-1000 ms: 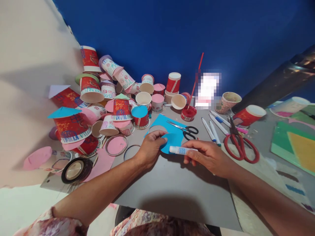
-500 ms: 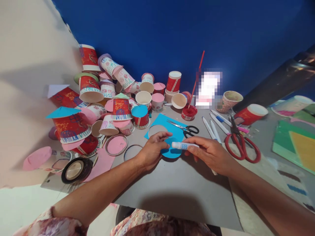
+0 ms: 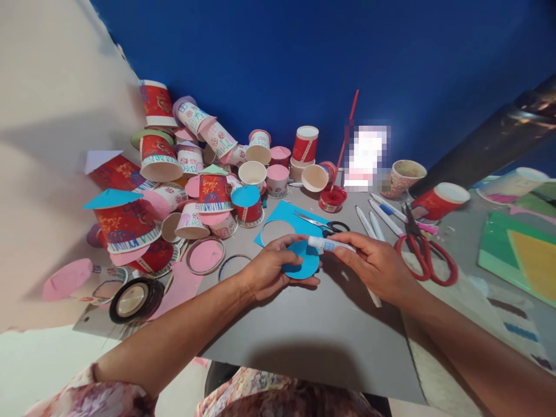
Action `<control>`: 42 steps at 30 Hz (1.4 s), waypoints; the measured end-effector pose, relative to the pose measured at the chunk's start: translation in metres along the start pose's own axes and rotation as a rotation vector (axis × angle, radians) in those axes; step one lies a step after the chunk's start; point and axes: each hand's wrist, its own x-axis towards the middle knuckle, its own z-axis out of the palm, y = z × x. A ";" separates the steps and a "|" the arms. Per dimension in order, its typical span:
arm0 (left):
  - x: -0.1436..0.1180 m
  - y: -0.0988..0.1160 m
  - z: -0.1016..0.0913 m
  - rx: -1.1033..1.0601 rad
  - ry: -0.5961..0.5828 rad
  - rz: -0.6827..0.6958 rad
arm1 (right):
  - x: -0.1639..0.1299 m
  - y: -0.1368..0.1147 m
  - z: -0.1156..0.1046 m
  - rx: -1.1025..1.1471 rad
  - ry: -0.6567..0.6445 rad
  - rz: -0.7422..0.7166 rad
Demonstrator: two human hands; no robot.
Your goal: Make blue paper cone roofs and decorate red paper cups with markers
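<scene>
Left grip (image 3: 270, 266) pinching blue disc (image 3: 307, 265), right grip (image 3: 371, 260) pinching glue stick (image 3: 328, 245), scissors (image 3: 325, 225) beyond (partly hidden), cups (image 3: 215, 194) leftward

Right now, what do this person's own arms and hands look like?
The left hand and right hand are bare, with no gloves; no watch or bracelet shows at either wrist. A loose sleeve in a blotchy white, pink and purplish print shows on the left arm; no right sleeve is in view.

The right hand (image 3: 376, 262) is partly hiding black-handled scissors (image 3: 324, 225); beyond it, pixelation is blurring a bright object (image 3: 367, 153); rightward, the picture's edge is cropping a green sheet (image 3: 495, 240).
</scene>
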 end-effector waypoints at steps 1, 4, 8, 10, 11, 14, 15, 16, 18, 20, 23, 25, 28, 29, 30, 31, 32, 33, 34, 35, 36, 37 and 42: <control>0.000 0.000 0.000 -0.013 -0.011 0.003 | 0.000 0.000 0.000 -0.019 0.011 -0.008; 0.001 -0.001 0.000 -0.051 -0.044 0.009 | -0.001 -0.001 0.001 -0.070 0.055 -0.048; 0.003 -0.003 -0.001 -0.072 -0.004 0.025 | -0.003 -0.001 0.001 -0.180 0.152 -0.132; 0.005 -0.005 -0.001 -0.073 0.041 0.048 | -0.006 -0.001 0.004 -0.275 0.208 -0.245; 0.006 -0.006 0.000 -0.069 0.050 0.067 | -0.008 -0.001 0.007 -0.326 0.232 -0.321; 0.008 -0.010 0.002 -0.034 0.012 0.119 | -0.010 -0.001 0.015 -0.470 0.292 -0.538; 0.008 -0.011 0.003 -0.012 -0.008 0.129 | -0.010 -0.002 0.018 -0.518 0.312 -0.584; 0.008 -0.012 0.003 0.012 -0.028 0.135 | -0.010 -0.002 0.021 -0.564 0.331 -0.614; 0.006 -0.014 0.004 0.062 -0.063 0.148 | -0.009 -0.003 0.024 -0.642 0.368 -0.641; 0.005 -0.015 0.004 0.113 -0.099 0.172 | -0.008 -0.005 0.025 -0.697 0.389 -0.645; 0.004 -0.015 0.002 0.170 -0.119 0.201 | -0.008 -0.007 0.025 -0.732 0.400 -0.659; 0.005 -0.015 0.001 0.190 -0.102 0.213 | -0.008 -0.008 0.025 -0.735 0.395 -0.674; 0.005 -0.014 -0.001 0.235 -0.020 0.243 | -0.008 -0.009 0.026 -0.738 0.397 -0.690; 0.005 -0.014 -0.001 0.261 0.016 0.255 | -0.008 -0.010 0.027 -0.742 0.403 -0.696; 0.005 -0.014 -0.001 0.289 0.050 0.265 | -0.009 -0.011 0.028 -0.747 0.411 -0.702; 0.005 -0.014 -0.001 0.315 0.078 0.273 | -0.009 -0.011 0.028 -0.752 0.419 -0.707; 0.005 -0.015 -0.001 0.338 0.097 0.280 | -0.009 -0.011 0.029 -0.757 0.425 -0.709; 0.005 -0.016 -0.001 0.352 0.108 0.285 | -0.009 -0.012 0.029 -0.763 0.430 -0.706; 0.005 -0.017 0.000 0.358 0.113 0.292 | -0.010 -0.011 0.030 -0.768 0.434 -0.700; 0.005 -0.018 0.000 0.360 0.115 0.301 | -0.010 -0.011 0.030 -0.773 0.438 -0.691; 0.005 -0.019 0.001 0.361 0.115 0.310 | -0.010 -0.010 0.030 -0.780 0.440 -0.676; 0.005 -0.019 0.001 0.358 0.118 0.317 | -0.010 -0.009 0.030 -0.787 0.443 -0.657; 0.005 -0.017 0.002 0.260 0.112 0.290 | -0.009 -0.004 0.027 -0.766 0.430 -0.606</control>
